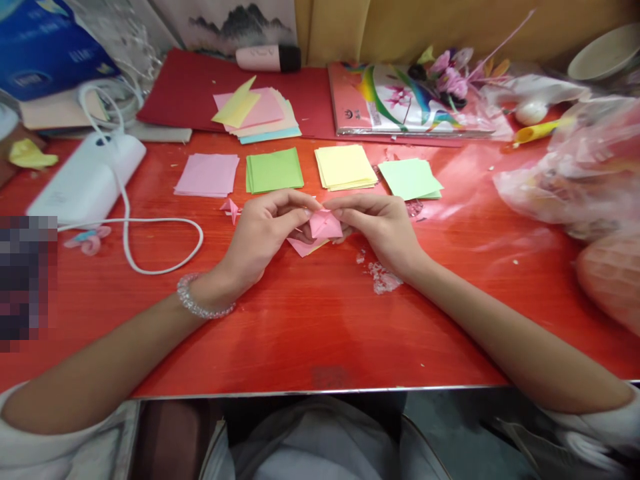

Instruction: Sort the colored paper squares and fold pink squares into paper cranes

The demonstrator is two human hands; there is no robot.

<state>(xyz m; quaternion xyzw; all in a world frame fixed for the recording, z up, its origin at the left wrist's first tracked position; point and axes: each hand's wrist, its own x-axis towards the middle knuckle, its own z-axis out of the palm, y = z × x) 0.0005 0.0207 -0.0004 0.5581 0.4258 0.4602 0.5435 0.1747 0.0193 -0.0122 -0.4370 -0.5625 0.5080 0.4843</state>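
Between my two hands is a small piece of folded pink paper [326, 225], held a little above the red table. My left hand [273, 227] pinches its left edge with thumb and fingers. At the opposite edge, my right hand [383, 223] grips it the same way. Under the folded piece, a flat pink sheet [305, 247] with a yellowish edge lies on the table. A small folded pink paper shape [231, 210] sits left of my left hand. Beyond my hands are stacks of square paper: pink [207, 175], green [275, 171], yellow [345, 167] and light green [411, 179].
A white power bank [90, 177] with a looped cable lies at left. Mixed coloured sheets [260, 113] rest on a dark red folder [185, 97] behind the stacks. A paper pack [395, 100] is at the back, crumpled plastic [575, 167] at right, scraps [384, 277] by my right wrist.
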